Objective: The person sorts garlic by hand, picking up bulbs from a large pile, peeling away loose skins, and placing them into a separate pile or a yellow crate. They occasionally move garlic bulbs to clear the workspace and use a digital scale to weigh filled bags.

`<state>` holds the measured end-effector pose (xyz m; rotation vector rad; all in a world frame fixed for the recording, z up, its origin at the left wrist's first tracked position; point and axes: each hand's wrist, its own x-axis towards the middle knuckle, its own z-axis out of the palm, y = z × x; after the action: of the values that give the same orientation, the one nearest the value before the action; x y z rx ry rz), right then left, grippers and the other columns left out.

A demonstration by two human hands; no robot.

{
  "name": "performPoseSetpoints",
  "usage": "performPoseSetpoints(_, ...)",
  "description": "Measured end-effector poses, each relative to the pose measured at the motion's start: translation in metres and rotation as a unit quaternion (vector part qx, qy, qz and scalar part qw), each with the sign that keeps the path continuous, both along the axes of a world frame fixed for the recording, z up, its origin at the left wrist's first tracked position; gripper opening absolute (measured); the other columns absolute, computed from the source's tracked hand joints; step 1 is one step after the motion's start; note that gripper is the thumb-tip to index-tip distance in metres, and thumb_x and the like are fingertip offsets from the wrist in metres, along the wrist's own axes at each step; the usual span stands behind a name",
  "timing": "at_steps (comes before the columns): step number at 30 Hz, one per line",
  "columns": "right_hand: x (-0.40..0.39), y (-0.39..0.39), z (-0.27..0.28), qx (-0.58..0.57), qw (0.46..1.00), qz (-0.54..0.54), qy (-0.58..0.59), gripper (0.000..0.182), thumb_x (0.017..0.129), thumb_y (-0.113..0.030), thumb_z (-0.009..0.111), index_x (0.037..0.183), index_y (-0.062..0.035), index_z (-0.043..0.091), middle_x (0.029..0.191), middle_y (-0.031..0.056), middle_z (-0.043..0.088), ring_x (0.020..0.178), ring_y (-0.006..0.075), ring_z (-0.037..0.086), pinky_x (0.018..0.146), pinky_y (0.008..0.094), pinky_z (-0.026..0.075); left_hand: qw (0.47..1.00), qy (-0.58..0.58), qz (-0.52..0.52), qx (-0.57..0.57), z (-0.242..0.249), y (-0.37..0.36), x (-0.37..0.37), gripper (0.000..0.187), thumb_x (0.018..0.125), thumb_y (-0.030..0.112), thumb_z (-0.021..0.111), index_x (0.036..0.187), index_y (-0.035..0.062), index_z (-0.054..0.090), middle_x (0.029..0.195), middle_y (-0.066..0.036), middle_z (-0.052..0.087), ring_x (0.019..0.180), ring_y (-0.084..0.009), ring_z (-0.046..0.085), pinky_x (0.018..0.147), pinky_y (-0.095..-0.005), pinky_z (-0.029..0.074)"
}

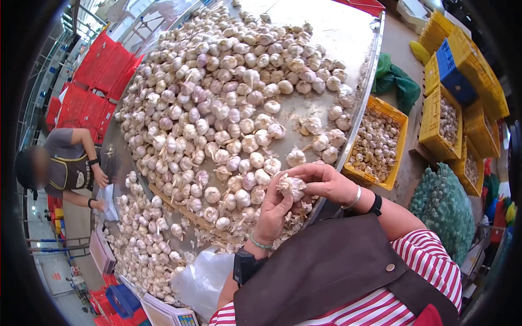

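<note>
A garlic bulb is held between my two hands just above the near edge of the metal table. My left hand, with a beaded bracelet at its wrist, supports the bulb from the left with thumb and fingers. From the right, my right hand pinches the bulb's side with its fingertips; a silver bangle circles that wrist. Beyond my hands, a large heap of garlic bulbs covers much of the table. Loose papery skins lie under and beside my left hand.
A wooden strip divides the heap from more bulbs at lower left. A clear plastic bag and a scale are near. Yellow crates and a green net sack stand right. Another person holds a bag at left.
</note>
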<state>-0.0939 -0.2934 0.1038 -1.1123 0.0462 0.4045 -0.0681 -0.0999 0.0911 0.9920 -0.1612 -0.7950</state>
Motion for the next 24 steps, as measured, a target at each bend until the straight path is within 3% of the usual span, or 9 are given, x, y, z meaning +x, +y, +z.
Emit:
performPoseSetpoints(5,-0.017,-0.024,-0.018,0.051,0.994,-0.056,0.084,0.042,0.085,0.001,0.054,0.126,-0.0019,0.056,0.103,0.0063,0.067,0.079,0.0093,0.062,0.069,0.0228,0.051,0.997,0.009,-0.070,0.031,-0.002,-0.024,-0.003,0.059,0.099,0.024,0.054,0.147,0.0096,0.024,0.105,-0.005,0.059,0.078,-0.0068,0.053,0.065,-0.0197,0.044)
performPoseSetpoints(9,-0.038,-0.073,-0.042,0.108,0.962,-0.223,0.116,0.037,0.084,-0.008,0.056,0.120,-0.0004,0.056,0.101,0.0086,0.065,0.076,0.0117,0.062,0.059,0.0216,0.051,0.953,-0.199,-0.072,0.219,-0.031,-0.025,0.000,0.053,0.096,0.029,0.059,0.137,0.0032,0.039,0.101,-0.007,0.059,0.082,-0.0139,0.057,0.072,-0.0275,0.049)
performPoseSetpoints(11,-0.057,-0.117,-0.074,0.215,0.923,-0.303,0.096,0.034,0.085,-0.010,0.056,0.118,-0.0020,0.055,0.097,0.0069,0.062,0.071,0.0108,0.058,0.061,0.0229,0.052,0.727,-0.545,0.044,0.414,-0.055,-0.014,0.011,0.044,0.089,0.027,0.066,0.123,0.0021,0.054,0.099,-0.011,0.060,0.090,-0.0247,0.060,0.078,-0.0356,0.048)
performPoseSetpoints(12,-0.063,-0.138,-0.085,0.219,0.908,-0.346,0.092,0.034,0.085,-0.011,0.056,0.118,-0.0016,0.054,0.097,0.0075,0.062,0.070,0.0109,0.057,0.060,0.0232,0.052,0.704,-0.524,0.022,0.479,-0.056,-0.005,0.016,0.037,0.082,0.024,0.070,0.112,0.0051,0.061,0.105,-0.015,0.058,0.104,-0.0327,0.055,0.086,-0.0428,0.044)
performPoseSetpoints(16,-0.090,-0.223,-0.152,0.315,0.828,-0.453,0.098,0.034,0.088,-0.015,0.057,0.118,-0.0003,0.052,0.096,0.0095,0.062,0.071,0.0120,0.057,0.061,0.0234,0.053,0.581,-0.551,0.067,0.596,-0.060,0.017,0.031,0.040,0.078,0.023,0.071,0.114,0.0080,0.060,0.114,-0.014,0.055,0.111,-0.0320,0.051,0.089,-0.0437,0.041)
performPoseSetpoints(18,-0.083,-0.232,-0.134,0.312,0.634,-0.675,0.213,0.032,0.091,-0.017,0.058,0.118,-0.0007,0.052,0.098,0.0115,0.062,0.075,0.0136,0.060,0.063,0.0232,0.052,0.592,-0.520,0.040,0.614,-0.067,0.025,0.038,0.045,0.077,0.019,0.071,0.119,0.0091,0.058,0.119,-0.015,0.052,0.114,-0.0340,0.047,0.096,-0.0459,0.037)
performPoseSetpoints(19,-0.074,-0.233,-0.129,0.309,0.636,-0.674,0.215,0.032,0.091,-0.017,0.058,0.118,-0.0007,0.052,0.098,0.0115,0.062,0.075,0.0136,0.060,0.063,0.0232,0.052,0.598,-0.506,0.026,0.621,-0.069,0.025,0.040,0.048,0.077,0.018,0.071,0.122,0.0096,0.057,0.122,-0.016,0.050,0.116,-0.0350,0.044,0.100,-0.0470,0.036)
performPoseSetpoints(21,-0.044,-0.218,-0.114,0.218,0.817,-0.527,0.083,0.036,0.092,-0.016,0.060,0.121,0.0004,0.050,0.100,0.0118,0.064,0.078,0.0163,0.062,0.066,0.0256,0.053,0.599,-0.493,0.015,0.631,-0.066,0.020,0.044,0.049,0.076,0.017,0.071,0.123,0.0104,0.057,0.124,-0.014,0.051,0.117,-0.0346,0.043,0.101,-0.0471,0.035)
performPoseSetpoints(24,0.024,-0.148,-0.033,-0.169,0.943,-0.285,0.022,0.032,0.089,-0.013,0.062,0.118,-0.0018,0.057,0.097,0.0121,0.067,0.082,0.0210,0.064,0.071,0.0306,0.053,0.580,-0.511,-0.002,0.634,-0.068,0.016,0.055,0.050,0.072,0.016,0.072,0.120,0.0139,0.058,0.119,-0.007,0.057,0.115,-0.0340,0.045,0.099,-0.0472,0.035)
